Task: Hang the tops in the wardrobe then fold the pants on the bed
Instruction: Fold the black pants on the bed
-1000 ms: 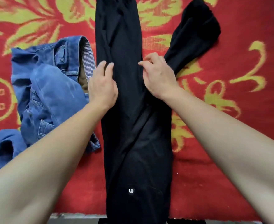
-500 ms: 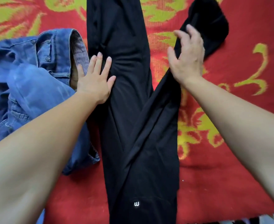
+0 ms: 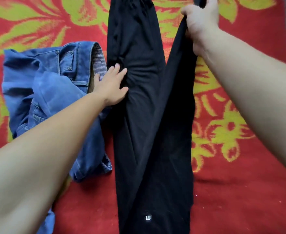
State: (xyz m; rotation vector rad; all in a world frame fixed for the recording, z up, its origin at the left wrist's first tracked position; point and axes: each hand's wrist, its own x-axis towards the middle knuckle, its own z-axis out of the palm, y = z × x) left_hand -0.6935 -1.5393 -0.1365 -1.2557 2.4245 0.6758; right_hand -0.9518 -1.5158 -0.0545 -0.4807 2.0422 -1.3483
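Just right of the jeans (image 3: 54, 92), I am pinning the black pants (image 3: 149, 132) with my spread left hand (image 3: 111, 86) and gripping their loose leg (image 3: 177, 73) in my right hand (image 3: 201, 22), risking dragging them crooked by tugging too hard.

Black pants (image 3: 149, 132), blue denim jeans (image 3: 54, 92), red bedspread (image 3: 240, 191) patterned yellow-green.

The jeans (image 3: 54, 98) lie left of the pants (image 3: 152, 132) on the bedspread (image 3: 240, 191).
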